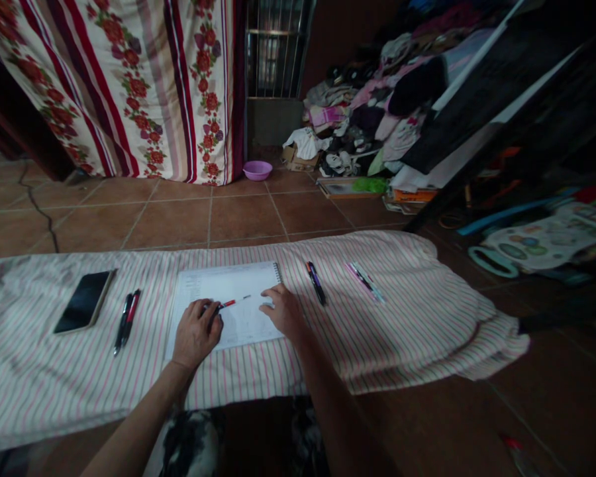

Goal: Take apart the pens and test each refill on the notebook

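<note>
A white spiral notebook [228,288] lies open on a pink-striped cloth [402,318] spread over the floor. My left hand [197,331] rests on the page, fingers closed round a red and white pen [233,303] whose tip points right. On the notebook's right part my right hand [283,310] lies with fingers curled down on the paper, holding nothing that I can see.
A dark phone [84,301] and two pens [126,319] lie left of the notebook. Another pen [316,282] and a pair of pens [365,281] lie to its right. Beyond are tiled floor, a floral curtain [129,86], a pink bowl [257,170] and a clothes pile [377,112].
</note>
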The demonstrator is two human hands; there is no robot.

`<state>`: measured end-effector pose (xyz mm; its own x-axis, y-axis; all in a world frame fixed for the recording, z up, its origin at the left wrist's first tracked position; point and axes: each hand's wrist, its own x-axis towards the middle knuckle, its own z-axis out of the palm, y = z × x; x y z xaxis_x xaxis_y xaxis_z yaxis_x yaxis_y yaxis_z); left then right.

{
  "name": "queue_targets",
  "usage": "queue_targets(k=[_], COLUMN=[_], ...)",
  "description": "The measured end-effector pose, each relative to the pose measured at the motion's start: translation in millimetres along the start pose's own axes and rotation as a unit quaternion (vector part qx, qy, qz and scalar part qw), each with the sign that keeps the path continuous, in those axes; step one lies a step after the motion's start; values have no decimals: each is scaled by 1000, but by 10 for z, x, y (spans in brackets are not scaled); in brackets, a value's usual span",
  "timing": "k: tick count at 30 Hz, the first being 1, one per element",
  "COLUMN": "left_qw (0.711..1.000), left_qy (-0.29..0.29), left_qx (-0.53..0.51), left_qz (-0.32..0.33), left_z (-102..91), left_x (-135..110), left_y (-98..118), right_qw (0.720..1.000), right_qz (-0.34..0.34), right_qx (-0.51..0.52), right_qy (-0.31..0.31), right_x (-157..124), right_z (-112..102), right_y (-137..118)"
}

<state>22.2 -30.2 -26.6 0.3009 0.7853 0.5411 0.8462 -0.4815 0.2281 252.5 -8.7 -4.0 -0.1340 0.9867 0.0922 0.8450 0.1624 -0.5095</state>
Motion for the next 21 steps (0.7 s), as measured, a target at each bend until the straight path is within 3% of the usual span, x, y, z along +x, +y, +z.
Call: queue_targets(k=[21], left_qw=[1000], left_qy=[-3], left_qx=[2], left_qz=[0], left_z=[8], left_x=[-4], left_y=[-5], right_qw=[1000], right_qz=[-5], right_qx=[-7], right_qy=[-15], right_x=[-29], right_z=[-20], right_y=[59])
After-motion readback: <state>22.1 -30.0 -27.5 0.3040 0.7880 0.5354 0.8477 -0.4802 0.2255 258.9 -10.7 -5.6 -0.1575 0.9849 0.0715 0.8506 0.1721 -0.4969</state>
